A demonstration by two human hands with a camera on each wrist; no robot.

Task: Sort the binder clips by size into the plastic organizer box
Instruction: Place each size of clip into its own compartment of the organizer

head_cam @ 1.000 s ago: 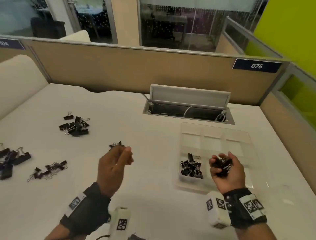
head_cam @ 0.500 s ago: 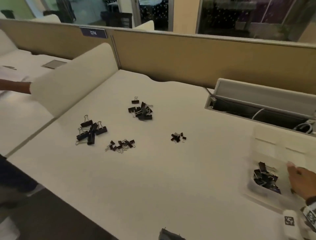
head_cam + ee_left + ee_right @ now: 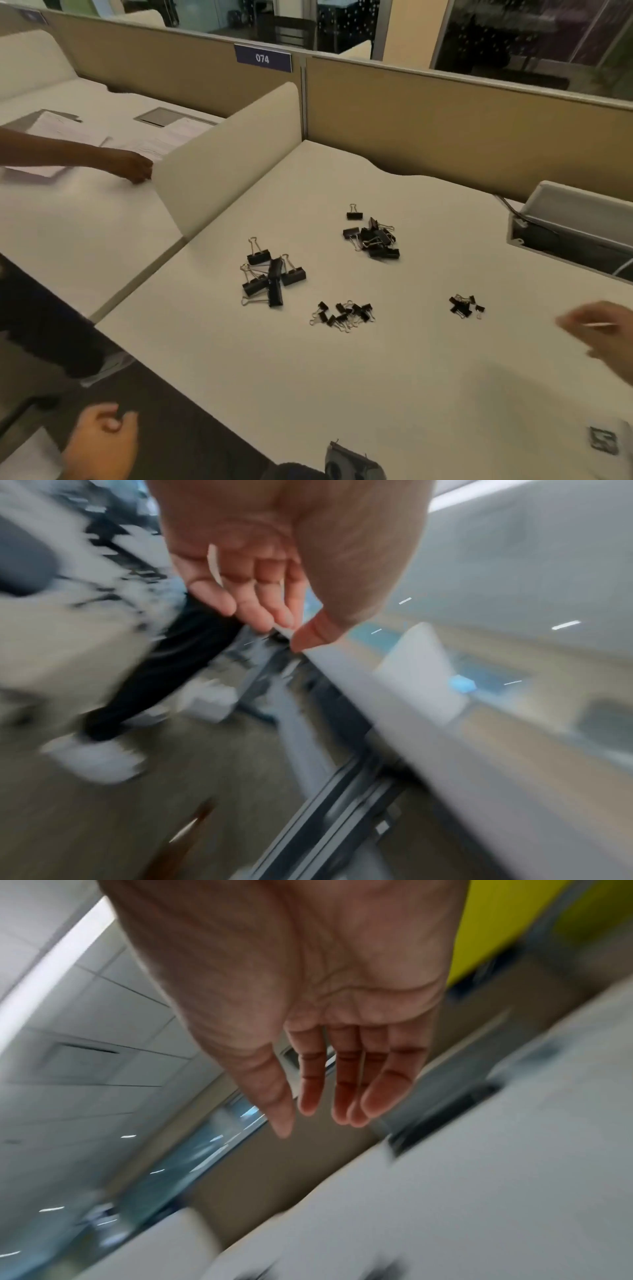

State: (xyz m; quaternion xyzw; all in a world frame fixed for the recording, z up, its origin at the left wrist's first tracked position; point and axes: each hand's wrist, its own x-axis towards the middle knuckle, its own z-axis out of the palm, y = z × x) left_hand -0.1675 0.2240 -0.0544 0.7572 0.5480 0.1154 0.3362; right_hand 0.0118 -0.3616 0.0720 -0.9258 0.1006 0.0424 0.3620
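Four heaps of black binder clips lie on the white desk: large clips (image 3: 270, 274), medium clips (image 3: 373, 236), small clips (image 3: 346, 315) and the tiniest clips (image 3: 464, 305). My right hand (image 3: 597, 330) hovers blurred at the right edge, just right of the tiniest heap, fingers stretched out and empty (image 3: 329, 1102). My left hand (image 3: 99, 442) hangs off the desk's near-left edge over the floor, fingers loosely curled around nothing (image 3: 260, 607). The organizer box is out of view.
A cream divider panel (image 3: 226, 161) stands at the desk's left side. Beyond it another person's arm (image 3: 130, 168) reaches over papers on the neighbouring desk. An open cable tray (image 3: 575, 222) sits at the back right. A tan partition (image 3: 445, 126) runs along the far edge.
The view has swung left, so the organizer box has left the picture. My right hand, which held clips, is now empty and has moved left over the desk. My left hand has dropped below the desk edge.
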